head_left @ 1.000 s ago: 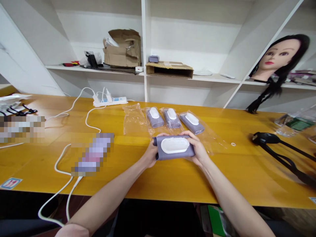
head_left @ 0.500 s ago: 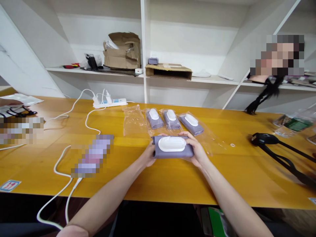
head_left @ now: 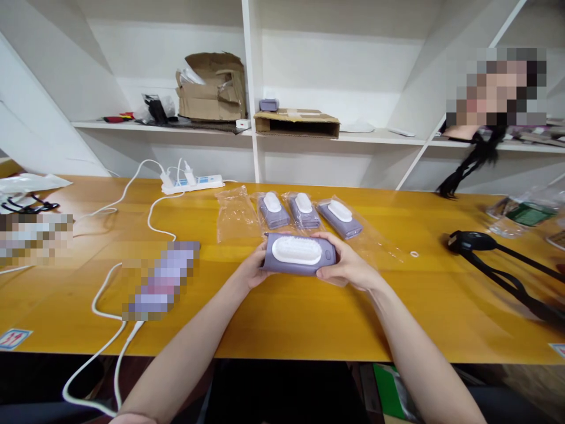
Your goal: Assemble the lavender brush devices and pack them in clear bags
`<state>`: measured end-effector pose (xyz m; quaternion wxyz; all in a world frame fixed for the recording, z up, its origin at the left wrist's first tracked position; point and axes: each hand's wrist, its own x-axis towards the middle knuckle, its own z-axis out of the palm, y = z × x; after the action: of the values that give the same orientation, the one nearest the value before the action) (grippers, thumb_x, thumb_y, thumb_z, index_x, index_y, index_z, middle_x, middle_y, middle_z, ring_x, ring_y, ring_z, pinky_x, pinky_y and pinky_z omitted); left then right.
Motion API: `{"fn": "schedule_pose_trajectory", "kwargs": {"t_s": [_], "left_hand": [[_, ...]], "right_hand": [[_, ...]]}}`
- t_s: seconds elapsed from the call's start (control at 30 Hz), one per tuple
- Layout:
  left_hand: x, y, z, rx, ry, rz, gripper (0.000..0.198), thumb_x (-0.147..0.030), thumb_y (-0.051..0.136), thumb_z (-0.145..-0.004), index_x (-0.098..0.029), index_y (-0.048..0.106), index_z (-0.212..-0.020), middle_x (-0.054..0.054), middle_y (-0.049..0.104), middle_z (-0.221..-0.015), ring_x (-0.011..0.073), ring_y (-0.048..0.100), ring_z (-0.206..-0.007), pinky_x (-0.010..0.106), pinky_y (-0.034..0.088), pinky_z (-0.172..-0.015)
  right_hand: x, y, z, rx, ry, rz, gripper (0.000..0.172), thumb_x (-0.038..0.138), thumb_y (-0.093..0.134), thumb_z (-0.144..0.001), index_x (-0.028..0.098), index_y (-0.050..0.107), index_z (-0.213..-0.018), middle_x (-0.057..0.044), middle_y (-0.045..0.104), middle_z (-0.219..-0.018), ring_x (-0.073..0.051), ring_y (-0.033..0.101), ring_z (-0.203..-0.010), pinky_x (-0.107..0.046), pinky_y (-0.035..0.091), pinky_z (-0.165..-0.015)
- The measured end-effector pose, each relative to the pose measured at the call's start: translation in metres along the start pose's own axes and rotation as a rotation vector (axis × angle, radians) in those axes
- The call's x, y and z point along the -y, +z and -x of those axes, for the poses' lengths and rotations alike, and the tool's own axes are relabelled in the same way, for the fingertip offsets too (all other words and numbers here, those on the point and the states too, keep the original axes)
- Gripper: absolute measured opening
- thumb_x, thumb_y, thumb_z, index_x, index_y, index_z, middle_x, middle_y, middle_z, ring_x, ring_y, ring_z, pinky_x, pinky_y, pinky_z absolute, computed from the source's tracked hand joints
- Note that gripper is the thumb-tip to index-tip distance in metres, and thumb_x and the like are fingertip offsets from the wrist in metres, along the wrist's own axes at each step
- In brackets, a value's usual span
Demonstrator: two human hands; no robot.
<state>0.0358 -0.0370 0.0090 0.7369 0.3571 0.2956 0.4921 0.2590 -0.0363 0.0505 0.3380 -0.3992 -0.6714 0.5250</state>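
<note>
While I watch from afar, my left hand [head_left: 252,268] and right hand [head_left: 348,265] both grip a lavender wipes pack [head_left: 298,254] with a white lid, held over the wooden table [head_left: 424,324], just before three similar packs [head_left: 303,211] on clear plastic wrappers [head_left: 233,215].

The grey-violet packet [head_left: 296,267] held at lower centre shows a matt finish, probably soft plastic film, though this cannot be confirmed at this resolution. Its white lid [head_left: 296,250] is smooth moulded plastic. Clear, glossy plastic bags [head_left: 235,215] are laid at upper centre. The tabletop [head_left: 282,330] is varnished wood with a glossy finish. The box [head_left: 296,125] on the shelf above is brown cardboard, and the white power strip [head_left: 192,185] is smooth plastic.
</note>
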Motion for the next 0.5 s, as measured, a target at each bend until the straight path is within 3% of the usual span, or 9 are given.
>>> {"fn": "schedule_pose_trajectory", "kwargs": {"t_s": [0.23, 0.5], "left_hand": [[-0.0016, 0.0059, 0.0015, 0.011, 0.147, -0.038, 0.068, -0.007, 0.062, -0.058, -0.028, 0.053, -0.122, 0.001, 0.067, -0.105, 0.0122, 0.063, -0.073, 0.018, 0.044, -0.055], [0.0026, 0.0100, 0.0043, 0.050, 0.122, -0.038, 0.061, -0.013, 0.065, -0.058, -0.024, 0.056, -0.117, 0.004, 0.067, -0.107, 0.0215, 0.064, -0.093, 0.024, 0.049, -0.067]], "right_hand": [[-0.0016, -0.0036, -0.0010, 0.052, -0.071, 0.021, 0.070, 0.018, 0.075, -0.060, 0.031, 0.050, -0.124, -0.002, 0.051, -0.126, -0.024, 0.052, -0.108, -0.038, 0.045, -0.090], [-0.0021, -0.0012, -0.0020, 0.055, -0.116, 0.147, 0.081, 0.024, 0.082, -0.051, 0.029, 0.051, -0.125, -0.004, 0.054, -0.126, -0.030, 0.048, -0.116, -0.045, 0.038, -0.100]]}}
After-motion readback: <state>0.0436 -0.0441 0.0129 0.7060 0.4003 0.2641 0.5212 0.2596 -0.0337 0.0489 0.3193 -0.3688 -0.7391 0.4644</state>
